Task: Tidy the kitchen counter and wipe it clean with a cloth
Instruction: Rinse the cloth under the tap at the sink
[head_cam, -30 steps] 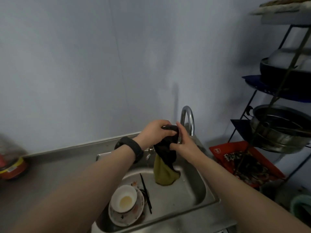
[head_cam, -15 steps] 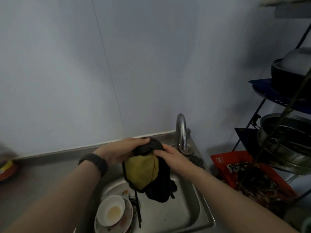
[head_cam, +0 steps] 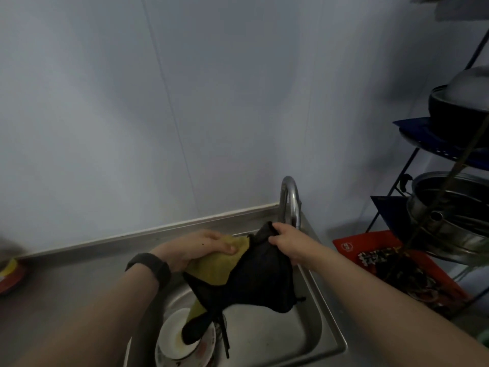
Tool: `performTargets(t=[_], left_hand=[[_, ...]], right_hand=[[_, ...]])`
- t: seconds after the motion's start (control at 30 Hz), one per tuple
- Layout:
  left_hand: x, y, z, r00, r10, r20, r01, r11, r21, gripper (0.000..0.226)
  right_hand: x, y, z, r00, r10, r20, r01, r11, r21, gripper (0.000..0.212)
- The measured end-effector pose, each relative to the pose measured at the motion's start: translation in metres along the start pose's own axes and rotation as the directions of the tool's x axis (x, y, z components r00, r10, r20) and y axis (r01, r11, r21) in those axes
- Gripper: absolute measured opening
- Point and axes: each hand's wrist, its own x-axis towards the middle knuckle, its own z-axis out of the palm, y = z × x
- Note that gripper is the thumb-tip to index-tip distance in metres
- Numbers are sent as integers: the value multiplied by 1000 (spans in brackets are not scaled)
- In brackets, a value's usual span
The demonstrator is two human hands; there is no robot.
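The cloth [head_cam: 259, 276], dark on one face and mustard-yellow on the other, is up in the air between both hands. It's spread over the sink [head_cam: 333, 337], toward the back edge of the bench [head_cam: 66, 295]. The left hand [head_cam: 195, 247] clamps the yellow side, thumb laid flat on top, the rest of the hand tucked underneath and out of sight. The right hand [head_cam: 288, 243] pinches the dark upper corner, its fingers [head_cam: 277, 230] folded tight over the fabric, just in front of the tap [head_cam: 289, 200]. So both hands are gripping the cloth, stretching it open between them.

Its lower tail droops over a white bowl [head_cam: 169, 337] sitting on a patterned plate [head_cam: 210, 343] at the sink's near left corner, with dark chopsticks [head_cam: 226, 343] alongside. Whether the tail touches the bowl, I can't tell.

This reads as getting the cloth ready at the sink. No wiping yet, by the look of it, and the steel of the bench is the job waiting.

The next move calls for gathering that loose tail into a manageable pad, so it doesn't drag across the bowl. Then swing it left onto the bench and press it flat for the first stroke.

A red-and-yellow object [head_cam: 10, 274] sits at the bench's far left edge, too blurred to name, and will likely need lifting clear. Off the right end lie a red packet [head_cam: 352, 247] and a wire rack [head_cam: 397, 205] stacked with pots.
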Motion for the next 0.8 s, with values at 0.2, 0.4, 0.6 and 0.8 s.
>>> performTargets(t=[0.2,0.4,0.6,0.8], left_hand=[[0,11,-19,994,101,45,-100,995,-16,50],[15,10,-44,877,386,-288,-319,913,253,39],[25,-20,-70,509,857,-81,-425,331,842,29],[23,-17,-80,840,516,-166,-257,649,716,46]], right_hand=[[-1,9,-5,999,20,39,-29,967,253,35],[12,4,-6,962,-219,-161,260,917,302,42],[25,6,1,830,-382,-406,476,865,159,63],[34,2,8,880,-281,-383,313,949,24,57]])
